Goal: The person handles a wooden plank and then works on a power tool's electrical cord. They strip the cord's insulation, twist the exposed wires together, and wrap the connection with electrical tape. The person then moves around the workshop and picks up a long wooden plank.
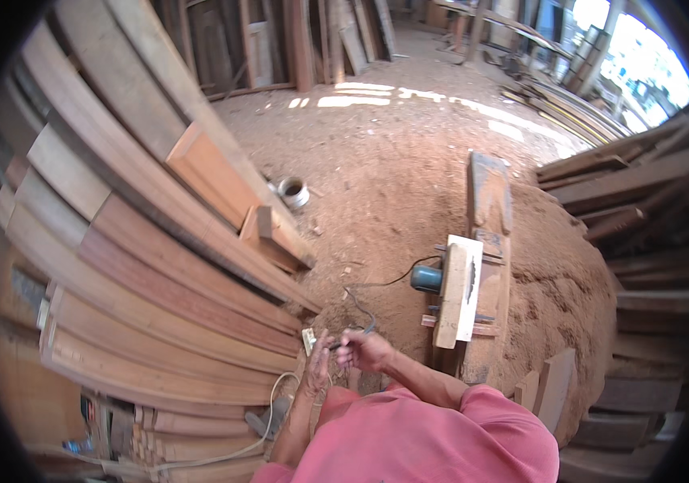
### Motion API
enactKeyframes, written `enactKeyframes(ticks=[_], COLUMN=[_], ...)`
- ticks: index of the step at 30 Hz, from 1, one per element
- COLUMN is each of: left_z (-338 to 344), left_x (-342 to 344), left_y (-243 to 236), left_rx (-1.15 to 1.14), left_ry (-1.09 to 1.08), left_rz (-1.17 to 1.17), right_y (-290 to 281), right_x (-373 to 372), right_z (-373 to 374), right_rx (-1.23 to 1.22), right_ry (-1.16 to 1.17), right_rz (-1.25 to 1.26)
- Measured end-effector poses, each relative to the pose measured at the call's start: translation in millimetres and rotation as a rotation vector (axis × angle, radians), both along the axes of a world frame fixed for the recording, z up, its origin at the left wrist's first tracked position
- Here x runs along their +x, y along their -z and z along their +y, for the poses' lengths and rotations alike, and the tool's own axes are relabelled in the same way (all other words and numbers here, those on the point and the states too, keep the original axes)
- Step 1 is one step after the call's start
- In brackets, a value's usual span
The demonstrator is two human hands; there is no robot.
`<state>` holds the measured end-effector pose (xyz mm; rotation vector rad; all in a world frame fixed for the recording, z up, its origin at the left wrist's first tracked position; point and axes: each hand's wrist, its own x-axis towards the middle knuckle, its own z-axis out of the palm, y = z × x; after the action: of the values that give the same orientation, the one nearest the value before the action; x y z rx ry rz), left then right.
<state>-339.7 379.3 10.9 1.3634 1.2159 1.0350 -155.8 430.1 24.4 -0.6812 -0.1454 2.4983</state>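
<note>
Head cam: R hand [364, 351] pinches a small dark piece [335, 346] btwn the hands! L hand [316, 373] straightish, right by the white block [308, 340], can't tell if gripping; blue motor [425, 279] off R.

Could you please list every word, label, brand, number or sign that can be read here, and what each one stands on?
There are none: no text can be read in this view.
Teal motor: any lettering is too small to make out.
Small white block by the left hand: too small and blurred to tell.
White bucket: no readable marking.
</note>
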Motion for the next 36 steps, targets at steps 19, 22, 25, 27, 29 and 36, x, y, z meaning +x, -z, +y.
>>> enactKeyframes(ticks=[19,22,25,27,29,36], left_z=[-42,-84,-110,-100,-97,-96], left_x=[47,6,-3,-10,-27,-9], left_y=[-28,-2,41,49,85,19], left_rx=[0.588,-0.052,-1.019,-0.899,-0.716,-0.417], left_ry=[-1.001,-1.298,-1.266,-1.165,-1.024,-0.608], left_rz=[0.537,0.233,-1.017,-1.491,-1.693,-0.947], right_y=[42,5,-21,-22,-16,109], right_x=[-29,-19,0,16,35,115], right_z=[-56,-40,-46,-56,-67,-18], right_rx=[0.795,0.365,0.138,0.023,-0.067,1.002], right_ry=[-0.452,-0.369,-0.470,-0.569,-0.683,-1.020], right_rz=[-0.339,-0.226,-0.014,0.047,0.047,-1.055])
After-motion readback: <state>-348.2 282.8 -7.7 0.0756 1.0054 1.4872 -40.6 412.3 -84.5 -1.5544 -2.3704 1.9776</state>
